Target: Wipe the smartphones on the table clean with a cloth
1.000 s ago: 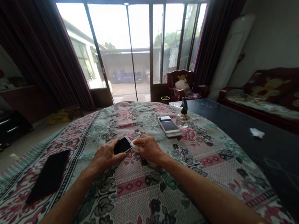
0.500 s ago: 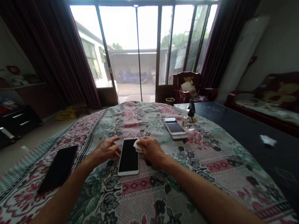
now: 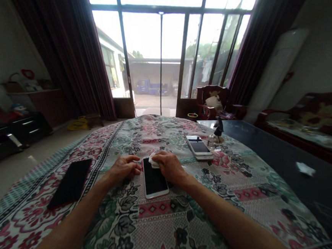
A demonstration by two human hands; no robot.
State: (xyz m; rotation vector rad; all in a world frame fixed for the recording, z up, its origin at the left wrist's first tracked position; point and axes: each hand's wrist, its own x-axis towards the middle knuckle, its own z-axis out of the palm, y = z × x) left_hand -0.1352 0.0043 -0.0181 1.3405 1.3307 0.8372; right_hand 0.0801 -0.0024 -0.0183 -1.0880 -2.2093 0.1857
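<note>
A white smartphone (image 3: 155,183) with a dark screen lies face up on the patterned tablecloth. My right hand (image 3: 172,168) pinches a folded white tissue (image 3: 153,162) and presses it on the upper part of the screen. Beside the phone's upper left edge is my left hand (image 3: 126,168), its fingers loosely stretched toward the phone and holding nothing. Whether its fingertips touch the edge I cannot tell. To the right lies a small stack of white phones (image 3: 199,146). A black tablet-like slab (image 3: 71,183) with a reddish edge rests at the left.
A small dark figurine (image 3: 218,128) on a clear base stands behind the phone stack. Another crumpled white tissue (image 3: 306,169) is on the dark tabletop (image 3: 271,150) at the right. Beyond the table are a wooden chair (image 3: 212,96) and glass doors.
The view has shifted slightly left. The phone is tilted differently, its lower end now more to the right. The tissue has moved inward across the top of the screen with my right hand.
</note>
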